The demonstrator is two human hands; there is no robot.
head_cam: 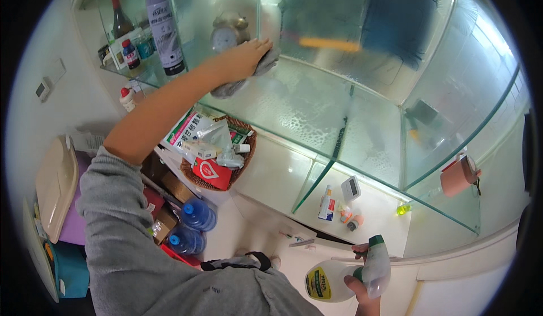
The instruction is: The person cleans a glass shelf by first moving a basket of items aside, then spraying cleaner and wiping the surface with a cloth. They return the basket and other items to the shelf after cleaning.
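My left hand [253, 59] presses a crumpled grey cloth [231, 88] against an upright glass pane of a shelf unit. Behind that pane a twin-bell alarm clock [225, 36] shows blurred. Wet, foamy droplets cover the glass shelf [297, 104] beside the cloth. Low at the right, my right hand [360, 288] grips a spray bottle [331, 280] by its neck. The bottle has a white body, a yellow and green label and a green and clear trigger head. It lies tilted, apart from the glass.
A wicker basket [250, 154] of packets stands below my left forearm. A purple spray can [164, 29] is on the left glass shelf. A small digital display [350, 188] and a boxed tube [326, 208] rest on the white cabinet top. Blue water jugs [197, 216] stand on the floor.
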